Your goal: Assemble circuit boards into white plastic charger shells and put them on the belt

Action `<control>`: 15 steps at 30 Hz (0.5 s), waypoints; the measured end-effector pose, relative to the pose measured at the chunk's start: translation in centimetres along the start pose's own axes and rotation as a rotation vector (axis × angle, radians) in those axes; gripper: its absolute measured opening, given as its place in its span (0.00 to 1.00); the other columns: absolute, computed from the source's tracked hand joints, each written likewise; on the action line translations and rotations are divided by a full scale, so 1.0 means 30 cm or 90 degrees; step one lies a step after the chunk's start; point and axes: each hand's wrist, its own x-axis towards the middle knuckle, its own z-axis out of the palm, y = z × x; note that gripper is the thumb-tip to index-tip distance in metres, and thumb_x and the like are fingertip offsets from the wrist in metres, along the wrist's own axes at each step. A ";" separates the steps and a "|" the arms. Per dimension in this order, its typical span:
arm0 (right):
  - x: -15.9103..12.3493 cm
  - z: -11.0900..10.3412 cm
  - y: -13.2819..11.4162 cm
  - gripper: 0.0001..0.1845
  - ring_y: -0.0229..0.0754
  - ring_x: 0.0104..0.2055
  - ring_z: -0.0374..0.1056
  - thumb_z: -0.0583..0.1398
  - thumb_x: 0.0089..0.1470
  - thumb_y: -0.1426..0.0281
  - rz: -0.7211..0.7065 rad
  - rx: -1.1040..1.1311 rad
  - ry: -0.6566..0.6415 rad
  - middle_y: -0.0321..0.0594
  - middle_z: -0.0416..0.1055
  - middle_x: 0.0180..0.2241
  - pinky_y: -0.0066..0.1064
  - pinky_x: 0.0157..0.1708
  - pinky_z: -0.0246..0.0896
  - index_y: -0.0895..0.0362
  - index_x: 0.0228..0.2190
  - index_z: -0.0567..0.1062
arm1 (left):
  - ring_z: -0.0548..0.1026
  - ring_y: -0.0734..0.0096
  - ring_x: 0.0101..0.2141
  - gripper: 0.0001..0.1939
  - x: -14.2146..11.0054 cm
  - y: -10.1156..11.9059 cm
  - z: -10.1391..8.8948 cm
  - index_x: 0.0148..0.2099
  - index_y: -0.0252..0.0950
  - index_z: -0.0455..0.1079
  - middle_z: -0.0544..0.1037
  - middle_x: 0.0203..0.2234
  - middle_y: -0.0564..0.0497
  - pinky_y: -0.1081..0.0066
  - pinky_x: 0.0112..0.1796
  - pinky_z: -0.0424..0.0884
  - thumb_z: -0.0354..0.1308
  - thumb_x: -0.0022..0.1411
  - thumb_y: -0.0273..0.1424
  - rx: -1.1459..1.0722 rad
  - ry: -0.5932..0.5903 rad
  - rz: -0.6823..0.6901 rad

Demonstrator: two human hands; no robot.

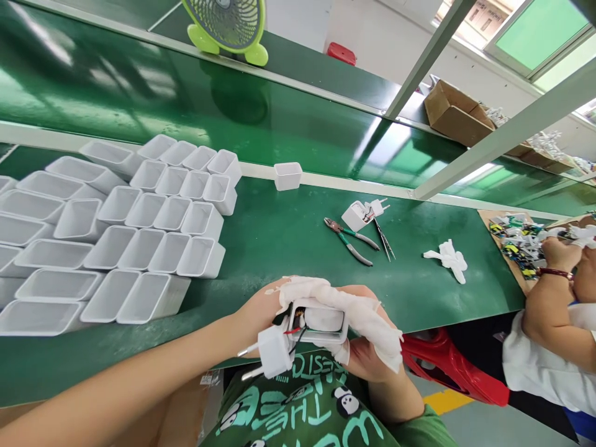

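Both my hands meet close to my chest, below the green table's (288,242) front edge. My left hand (261,307) and my right hand (367,338), whose fingers wear white fingertip covers, are closed together round a white charger housing (321,323) with its open side up. A white two-pin plug piece (272,351) hangs from it on red and black wires. Further off lie pliers (349,239) and tweezers (385,242).
Rows of empty white housings (153,236) fill the table's left. A single housing (287,176) stands at the far rail, an opened charger (361,214) and white finger covers (449,259) to the right. Another person's arm (554,304) works at the right. A green fan (228,28) stands behind.
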 end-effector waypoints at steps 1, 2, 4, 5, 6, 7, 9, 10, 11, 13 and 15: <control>0.000 0.001 0.000 0.28 0.57 0.51 0.76 0.64 0.56 0.75 0.005 -0.003 0.003 0.48 0.77 0.45 0.46 0.44 0.80 0.48 0.57 0.70 | 0.80 0.56 0.50 0.19 -0.002 0.001 0.001 0.55 0.38 0.74 0.82 0.47 0.43 0.61 0.54 0.77 0.53 0.68 0.40 0.004 0.001 -0.004; 0.001 0.002 0.000 0.29 0.56 0.50 0.76 0.64 0.56 0.75 0.007 -0.012 0.010 0.48 0.78 0.45 0.46 0.44 0.80 0.49 0.58 0.69 | 0.80 0.55 0.50 0.20 -0.003 0.002 0.002 0.57 0.38 0.73 0.82 0.48 0.43 0.60 0.54 0.77 0.54 0.68 0.40 0.008 0.004 -0.009; 0.005 0.002 -0.003 0.32 0.55 0.48 0.76 0.63 0.57 0.74 -0.005 -0.036 0.026 0.47 0.78 0.44 0.46 0.45 0.79 0.49 0.61 0.67 | 0.80 0.54 0.51 0.22 -0.006 0.005 0.000 0.60 0.40 0.71 0.81 0.50 0.44 0.59 0.55 0.77 0.56 0.67 0.39 0.015 0.004 -0.014; 0.009 0.001 -0.005 0.33 0.54 0.48 0.76 0.63 0.58 0.73 -0.017 -0.047 0.028 0.47 0.78 0.44 0.45 0.45 0.79 0.49 0.63 0.66 | 0.79 0.54 0.52 0.23 -0.006 0.006 -0.001 0.61 0.40 0.70 0.81 0.51 0.44 0.59 0.55 0.76 0.57 0.66 0.39 0.016 0.002 -0.013; 0.014 -0.001 -0.006 0.33 0.54 0.48 0.76 0.63 0.58 0.73 -0.027 -0.056 0.029 0.47 0.78 0.44 0.45 0.45 0.79 0.49 0.63 0.65 | 0.79 0.54 0.53 0.23 -0.005 0.006 -0.003 0.62 0.41 0.69 0.81 0.51 0.45 0.60 0.56 0.76 0.57 0.67 0.39 0.016 -0.002 -0.008; 0.019 -0.004 -0.008 0.33 0.54 0.48 0.76 0.63 0.59 0.72 -0.038 -0.064 0.027 0.46 0.78 0.43 0.44 0.44 0.80 0.49 0.64 0.65 | 0.79 0.55 0.53 0.24 -0.005 0.006 -0.004 0.63 0.42 0.68 0.81 0.52 0.45 0.61 0.56 0.75 0.56 0.67 0.38 0.013 -0.003 0.000; 0.030 -0.012 -0.011 0.33 0.54 0.47 0.77 0.63 0.59 0.72 -0.048 -0.084 0.017 0.46 0.78 0.43 0.43 0.44 0.80 0.49 0.64 0.65 | 0.79 0.56 0.53 0.24 -0.003 0.001 -0.004 0.66 0.42 0.65 0.80 0.53 0.45 0.62 0.56 0.75 0.54 0.69 0.38 0.007 0.006 0.018; 0.034 -0.017 -0.011 0.32 0.53 0.46 0.77 0.64 0.59 0.73 -0.053 -0.094 0.010 0.46 0.78 0.43 0.43 0.43 0.80 0.49 0.63 0.66 | 0.78 0.57 0.53 0.26 -0.002 -0.003 -0.002 0.67 0.43 0.63 0.79 0.54 0.45 0.62 0.55 0.75 0.54 0.69 0.38 0.003 0.013 0.026; 0.037 -0.021 -0.010 0.32 0.53 0.45 0.77 0.64 0.58 0.73 -0.053 -0.102 0.003 0.46 0.78 0.43 0.43 0.43 0.80 0.49 0.63 0.66 | 0.78 0.57 0.53 0.28 -0.003 -0.008 0.000 0.68 0.43 0.61 0.79 0.55 0.44 0.62 0.55 0.76 0.55 0.69 0.39 -0.001 0.019 0.035; 0.036 -0.028 -0.001 0.31 0.52 0.46 0.78 0.63 0.58 0.75 -0.043 -0.100 -0.002 0.46 0.79 0.44 0.42 0.43 0.80 0.50 0.62 0.68 | 0.78 0.56 0.53 0.30 -0.008 -0.019 0.007 0.69 0.43 0.59 0.78 0.55 0.42 0.61 0.55 0.76 0.57 0.67 0.41 -0.004 0.021 0.043; 0.026 -0.032 0.017 0.29 0.52 0.49 0.77 0.63 0.57 0.74 -0.041 -0.060 -0.010 0.48 0.78 0.48 0.41 0.45 0.79 0.50 0.60 0.70 | 0.78 0.54 0.53 0.31 -0.019 -0.027 0.013 0.67 0.43 0.63 0.79 0.54 0.42 0.58 0.56 0.76 0.59 0.65 0.44 0.006 0.013 0.022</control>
